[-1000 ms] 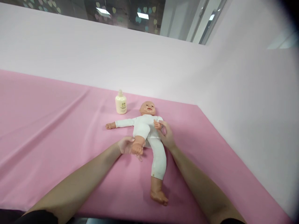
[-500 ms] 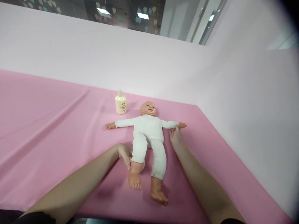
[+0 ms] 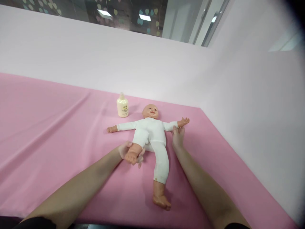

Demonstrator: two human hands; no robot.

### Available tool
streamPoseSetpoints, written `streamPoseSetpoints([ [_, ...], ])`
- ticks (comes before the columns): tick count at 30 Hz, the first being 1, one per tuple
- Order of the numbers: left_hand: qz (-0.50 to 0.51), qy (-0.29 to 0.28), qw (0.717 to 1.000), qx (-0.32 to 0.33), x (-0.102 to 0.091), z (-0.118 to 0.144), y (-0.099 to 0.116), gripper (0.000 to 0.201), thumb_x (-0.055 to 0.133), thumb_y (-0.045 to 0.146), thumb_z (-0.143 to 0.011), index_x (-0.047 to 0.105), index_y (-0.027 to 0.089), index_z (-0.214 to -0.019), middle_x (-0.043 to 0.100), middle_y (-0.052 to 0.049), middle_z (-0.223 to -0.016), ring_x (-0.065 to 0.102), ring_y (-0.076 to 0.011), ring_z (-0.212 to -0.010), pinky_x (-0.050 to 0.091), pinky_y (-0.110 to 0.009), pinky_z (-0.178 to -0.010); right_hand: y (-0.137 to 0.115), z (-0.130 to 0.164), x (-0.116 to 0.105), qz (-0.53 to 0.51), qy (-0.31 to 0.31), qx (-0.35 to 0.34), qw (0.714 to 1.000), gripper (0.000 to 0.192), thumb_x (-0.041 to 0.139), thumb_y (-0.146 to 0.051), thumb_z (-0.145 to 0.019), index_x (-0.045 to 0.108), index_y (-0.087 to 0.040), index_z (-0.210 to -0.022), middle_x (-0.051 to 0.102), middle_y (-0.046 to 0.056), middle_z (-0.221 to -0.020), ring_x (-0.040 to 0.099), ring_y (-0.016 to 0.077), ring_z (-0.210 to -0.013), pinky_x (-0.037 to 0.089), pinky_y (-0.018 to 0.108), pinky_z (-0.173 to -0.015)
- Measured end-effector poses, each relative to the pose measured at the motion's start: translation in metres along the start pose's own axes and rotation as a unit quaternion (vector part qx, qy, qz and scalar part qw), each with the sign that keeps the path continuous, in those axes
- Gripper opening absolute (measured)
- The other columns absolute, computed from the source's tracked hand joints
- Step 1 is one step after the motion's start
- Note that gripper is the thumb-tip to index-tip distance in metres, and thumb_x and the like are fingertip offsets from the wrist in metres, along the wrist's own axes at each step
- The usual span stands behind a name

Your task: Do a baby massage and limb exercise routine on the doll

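A baby doll (image 3: 151, 130) with a white cloth body lies on its back, head toward the wall and arms spread. My left hand (image 3: 125, 149) is wrapped round the lower part of the doll's leg on the left, which is bent up off the surface; some of the fingers show behind its foot (image 3: 132, 157). The doll's other leg (image 3: 160, 162) lies straight. My right hand (image 3: 178, 136) grips the doll's forearm on the right, just below its wrist, partly hidden beneath the sleeve.
A cream-coloured pump bottle (image 3: 122, 107) stands beyond the doll, left of its head. Pink cloth (image 3: 59, 133) covers the table. A white wall (image 3: 107, 60) runs along the back, and another rises on the right. Above is a window with heart stickers.
My left hand has raised the doll's leg on the left and bent it toward the body. The doll's arm on the right has turned and tipped slightly upward in my right hand.
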State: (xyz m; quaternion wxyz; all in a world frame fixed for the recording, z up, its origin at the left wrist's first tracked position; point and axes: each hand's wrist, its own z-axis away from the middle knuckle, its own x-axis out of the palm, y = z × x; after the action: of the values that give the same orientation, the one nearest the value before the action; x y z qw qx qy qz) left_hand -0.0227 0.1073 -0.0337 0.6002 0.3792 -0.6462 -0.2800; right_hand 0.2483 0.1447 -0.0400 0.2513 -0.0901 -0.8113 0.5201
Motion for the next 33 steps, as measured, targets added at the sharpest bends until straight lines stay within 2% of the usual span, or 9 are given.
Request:
streamPoseSetpoints([
  [2, 0.022, 0.065, 0.997, 0.046, 0.003, -0.002, 0.003, 0.052, 0.052, 0.067, -0.064, 0.056, 0.016, -0.073, 0.052, -0.002, -0.049, 0.044, -0.0152, -0.050, 0.046, -0.040, -0.069, -0.005, 0.006, 0.005, 0.034, -0.037, -0.072, 0.996, 0.061, 0.063, -0.034, -0.078, 0.038, -0.026, -0.134, 0.040, 0.010, -0.146, 0.047, 0.0223, -0.129, 0.044, 0.044, -0.104],
  [5, 0.058, 0.153, 0.983, 0.081, 0.006, -0.006, 0.008, 0.049, 0.047, 0.062, -0.071, 0.057, 0.014, -0.073, 0.048, 0.000, -0.048, 0.042, -0.0134, -0.049, 0.043, -0.033, -0.064, -0.008, 0.015, 0.009, 0.128, -0.121, -0.143, 0.974, 0.048, 0.060, -0.030, -0.082, 0.047, -0.024, -0.128, 0.051, 0.010, -0.137, 0.052, 0.0217, -0.123, 0.043, 0.043, -0.105],
  [10, 0.099, 0.234, 0.962, 0.102, 0.004, -0.009, 0.009, 0.048, 0.050, 0.060, -0.074, 0.058, 0.013, -0.072, 0.044, 0.002, -0.047, 0.036, -0.0104, -0.046, 0.040, -0.027, -0.056, -0.011, 0.024, 0.008, 0.292, -0.275, -0.287, 0.870, 0.029, 0.054, -0.023, -0.086, 0.061, -0.026, -0.114, 0.064, 0.006, -0.119, 0.054, 0.0222, -0.119, 0.040, 0.047, -0.107],
  [13, 0.112, 0.242, 0.958, 0.106, 0.002, -0.011, 0.009, 0.049, 0.050, 0.060, -0.075, 0.059, 0.012, -0.071, 0.043, 0.002, -0.046, 0.035, -0.0103, -0.046, 0.040, -0.026, -0.056, -0.013, 0.024, 0.008, 0.315, -0.285, -0.333, 0.842, 0.032, 0.050, -0.017, -0.087, 0.061, -0.026, -0.115, 0.065, 0.005, -0.120, 0.053, 0.0213, -0.120, 0.042, 0.047, -0.105],
  [18, 0.106, 0.245, 0.958, 0.103, 0.001, -0.013, 0.009, 0.048, 0.051, 0.059, -0.076, 0.061, 0.012, -0.073, 0.045, 0.002, -0.047, 0.036, -0.0104, -0.046, 0.040, -0.026, -0.057, -0.013, 0.023, 0.010, 0.319, -0.286, -0.362, 0.828, 0.034, 0.046, -0.013, -0.087, 0.063, -0.027, -0.112, 0.065, 0.004, -0.119, 0.052, 0.0208, -0.121, 0.043, 0.047, -0.104],
  [22, 0.087, 0.251, 0.960, 0.091, 0.000, -0.012, 0.008, 0.049, 0.050, 0.060, -0.075, 0.061, 0.012, -0.075, 0.047, 0.001, -0.048, 0.040, -0.0116, -0.047, 0.041, -0.027, -0.059, -0.012, 0.023, 0.009, 0.312, -0.288, -0.342, 0.838, 0.031, 0.047, -0.015, -0.087, 0.064, -0.027, -0.111, 0.065, 0.004, -0.119, 0.053, 0.0211, -0.120, 0.042, 0.047, -0.105],
  [25, 0.063, 0.233, 0.967, 0.077, 0.000, -0.011, 0.007, 0.050, 0.050, 0.060, -0.074, 0.061, 0.012, -0.077, 0.051, -0.001, -0.050, 0.042, -0.0125, -0.048, 0.041, -0.029, -0.059, -0.011, 0.024, 0.010, 0.283, -0.267, -0.279, 0.878, 0.029, 0.054, -0.021, -0.085, 0.062, -0.025, -0.112, 0.064, 0.006, -0.119, 0.055, 0.0219, -0.118, 0.040, 0.048, -0.106],
  [29, 0.038, 0.163, 0.984, 0.064, 0.001, -0.009, 0.003, 0.051, 0.049, 0.060, -0.073, 0.061, 0.012, -0.082, 0.054, -0.002, -0.054, 0.044, -0.0141, -0.051, 0.044, -0.037, -0.065, -0.011, 0.019, 0.012, 0.143, -0.154, -0.131, 0.969, 0.042, 0.063, -0.029, -0.080, 0.053, -0.022, -0.121, 0.058, 0.010, -0.128, 0.055, 0.0218, -0.119, 0.043, 0.044, -0.104],
  [33, 0.022, 0.095, 0.994, 0.038, -0.001, -0.005, -0.001, 0.050, 0.052, 0.059, -0.071, 0.061, 0.012, -0.085, 0.058, -0.003, -0.061, 0.049, -0.0154, -0.055, 0.046, -0.039, -0.069, -0.009, 0.006, 0.006, 0.017, -0.034, -0.039, 0.999, 0.057, 0.065, -0.031, -0.076, 0.043, -0.026, -0.129, 0.045, 0.009, -0.142, 0.051, 0.0206, -0.125, 0.048, 0.040, -0.098],
])
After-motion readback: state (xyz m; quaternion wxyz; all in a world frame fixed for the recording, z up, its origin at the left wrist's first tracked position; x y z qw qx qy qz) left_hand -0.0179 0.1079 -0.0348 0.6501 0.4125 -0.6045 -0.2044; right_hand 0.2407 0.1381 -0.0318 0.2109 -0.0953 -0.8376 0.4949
